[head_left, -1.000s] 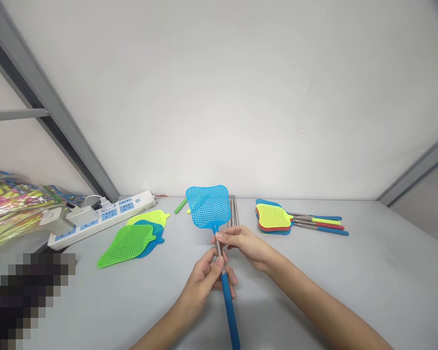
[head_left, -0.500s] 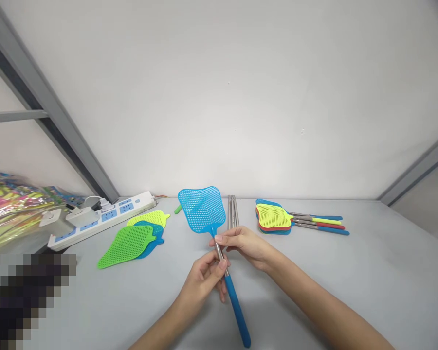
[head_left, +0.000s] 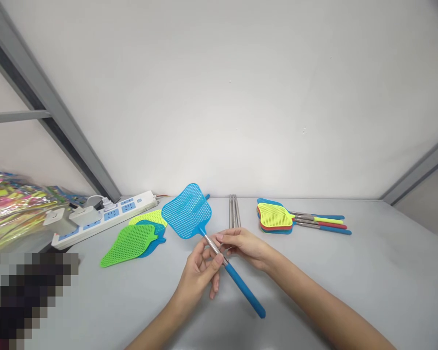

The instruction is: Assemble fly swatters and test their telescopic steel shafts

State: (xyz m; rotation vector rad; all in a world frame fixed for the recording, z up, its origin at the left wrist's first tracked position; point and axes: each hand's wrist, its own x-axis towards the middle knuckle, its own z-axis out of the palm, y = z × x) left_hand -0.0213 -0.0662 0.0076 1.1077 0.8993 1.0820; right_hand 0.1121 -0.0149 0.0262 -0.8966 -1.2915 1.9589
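Note:
A blue fly swatter [head_left: 188,212] is held in front of me, its mesh head up to the left and its blue grip down to the right. My left hand [head_left: 200,272] is closed round its metal rod, with the thumb on top. My right hand [head_left: 244,247] has thumb and fingers pinched at the upper rod, just below the head; some fingertips are hidden there. Behind the right hand, several metal rods [head_left: 234,211] lie on the table. Left of the swatter are loose mesh heads: a green one [head_left: 129,244], a blue one [head_left: 156,243] and a yellow one [head_left: 148,218].
To the right, several fly swatters [head_left: 276,215] lie stacked with their grips pointing right. A white power strip [head_left: 105,218] with plugs runs along the left. Beyond it is a clear bag of colourful items [head_left: 18,209]. A wall [head_left: 237,107] stands behind the grey table [head_left: 314,272].
The swatter has tilted further left, its head moving left and its grip swinging up to the right. My left hand moved slightly left with it; my right hand stayed nearly in place.

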